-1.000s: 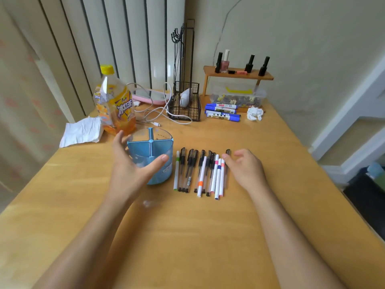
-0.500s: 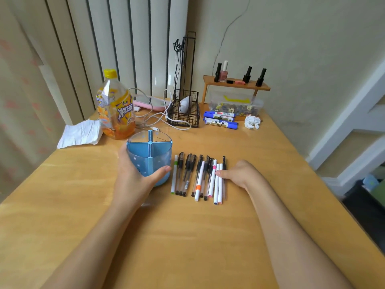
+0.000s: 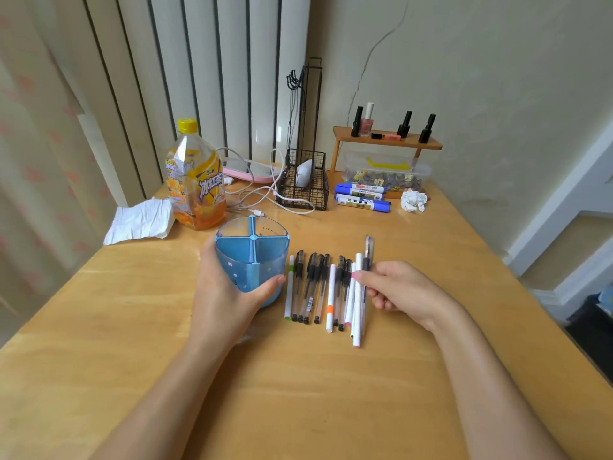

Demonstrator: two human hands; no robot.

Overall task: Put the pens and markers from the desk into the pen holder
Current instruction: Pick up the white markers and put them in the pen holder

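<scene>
Pens and markers point(image 3: 323, 287) lie side by side in a row on the wooden surface point(image 3: 298, 386), just right of the pen holder point(image 3: 252, 260). The row runs from a white marker with a green band point(image 3: 290, 287) at its left end, through several black-capped pens, to white markers at its right end. One marker bears an orange band point(image 3: 330, 308).

Pen holder: blue, translucent, round, split by a cross divider into four compartments; upright; nothing visible inside.

Left hand point(image 3: 229, 293): wrapped around the near side of the holder, thumb on its right wall, fingers closed on it.

Right hand point(image 3: 398, 290): at the right end of the row, thumb and fingers pinched on a black-capped pen point(image 3: 367, 260). Its capped end points away from the person, beyond the tops of the others.

Far side of the surface, well apart from the row: three blue markers point(image 3: 361, 195), a tea bottle point(image 3: 195, 184), a black wire basket point(image 3: 303, 189), a crumpled tissue point(image 3: 413, 200).
</scene>
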